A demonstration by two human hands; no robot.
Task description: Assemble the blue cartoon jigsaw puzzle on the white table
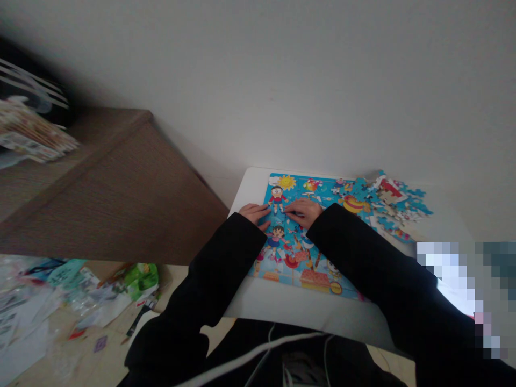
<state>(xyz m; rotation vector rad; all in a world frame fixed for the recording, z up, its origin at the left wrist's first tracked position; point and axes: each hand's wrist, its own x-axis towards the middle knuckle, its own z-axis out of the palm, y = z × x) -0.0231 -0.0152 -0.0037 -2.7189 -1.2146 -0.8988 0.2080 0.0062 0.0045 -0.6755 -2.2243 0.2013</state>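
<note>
Blue puzzle [298, 252] on a white surface [278, 301]; left hand [253, 214] rests there, fingers loosely parted; right hand's [308, 210] fingers bunched, grip I can't tell.

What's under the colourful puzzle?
A white table, showing past the left and front edges of the puzzle. Whatever is directly beneath is covered, so I can't see it.

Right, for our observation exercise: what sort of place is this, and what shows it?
Probably a lived-in room, perhaps at home: a cartoon jigsaw puzzle lies on a small white table, a brown cabinet stands nearby, and a green bag lies among floor clutter.
</note>
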